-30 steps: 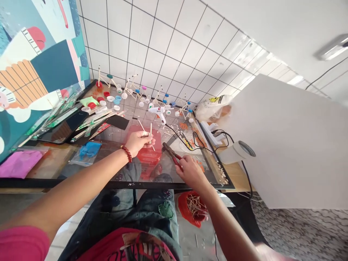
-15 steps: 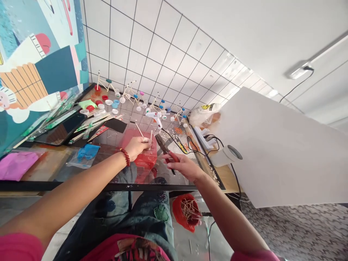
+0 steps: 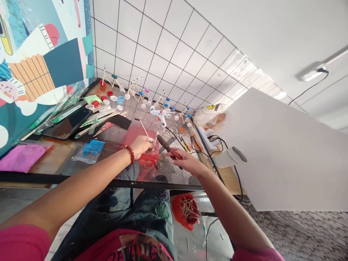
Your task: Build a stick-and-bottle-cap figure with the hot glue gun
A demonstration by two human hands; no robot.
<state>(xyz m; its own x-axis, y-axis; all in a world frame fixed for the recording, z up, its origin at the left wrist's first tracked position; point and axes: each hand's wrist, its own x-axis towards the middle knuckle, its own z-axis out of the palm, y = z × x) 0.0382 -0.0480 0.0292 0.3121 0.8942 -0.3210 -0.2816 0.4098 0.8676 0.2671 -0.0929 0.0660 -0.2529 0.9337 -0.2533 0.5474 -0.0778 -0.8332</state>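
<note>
Thin pale sticks (image 3: 144, 128) are pinched in my left hand (image 3: 143, 145), above a translucent red box (image 3: 148, 159) on the glass-topped table. My right hand (image 3: 186, 160) is wrapped round pliers (image 3: 164, 144) with red handles. The pliers' dark jaws point up and left and come close to the upright stick at my left fingertips; whether they touch it cannot be told. Behind my hands a white glue gun (image 3: 160, 116) lies on the table.
Stick models (image 3: 133, 88) with coloured caps stand along the tiled wall. At left are a black tablet (image 3: 66, 123), more sticks and bags of pink clay (image 3: 23, 157) and blue clay (image 3: 93, 146). A white power strip (image 3: 208, 139) is at right. A red bag (image 3: 178, 214) of sticks sits below.
The pliers' jaws have come nearer to the sticks in my left hand, and their handles look closer together. The whole view has shifted slightly.
</note>
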